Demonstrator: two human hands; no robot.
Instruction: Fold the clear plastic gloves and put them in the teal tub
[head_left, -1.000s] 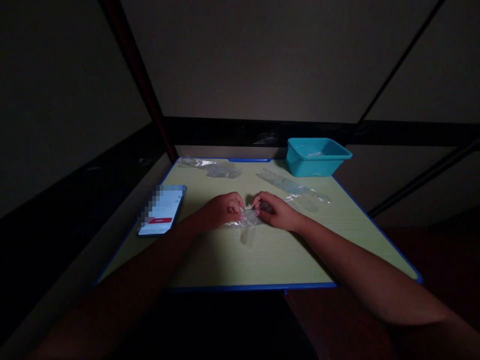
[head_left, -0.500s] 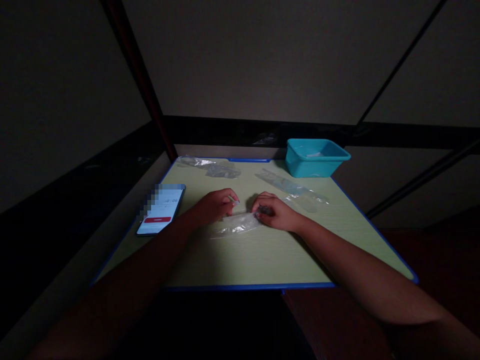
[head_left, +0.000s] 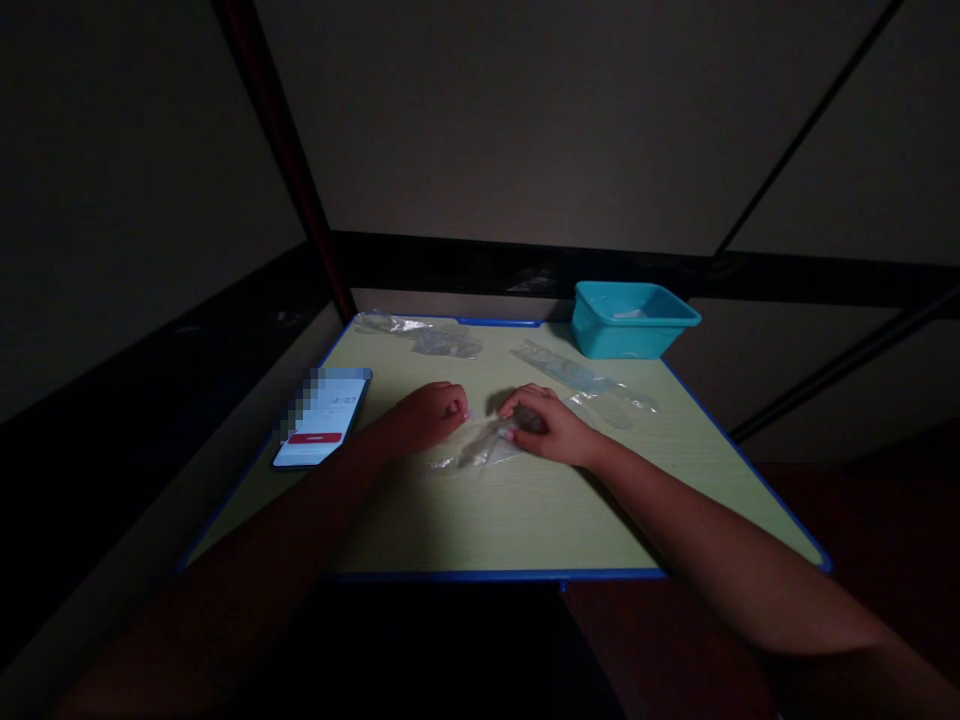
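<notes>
A clear plastic bag [head_left: 487, 447] lies crinkled on the table in front of me, its middle blurred. My right hand [head_left: 551, 425] is closed on the far right part of this bag, thumb and fingers curled over it. My left hand [head_left: 435, 415] is pinched closed just beyond the bag's left part. Something small and pale shows at its fingertips, too faint to make out. More clear plastic bags lie flat behind the hands: one [head_left: 562, 370] at the right, and a crumpled one [head_left: 446, 345] at the back left.
A turquoise plastic basket [head_left: 626, 340] stands at the table's back right corner, with something pale inside. At the left edge lies a phone [head_left: 322, 418] with a lit timer screen. The pale table [head_left: 487, 535] has a blue rim, and walls rise behind it and to its left.
The left fingers have closed together and moved slightly down and left. Under the right hand the plastic bag has shifted and bunched. The phone's timer has advanced by a second.
</notes>
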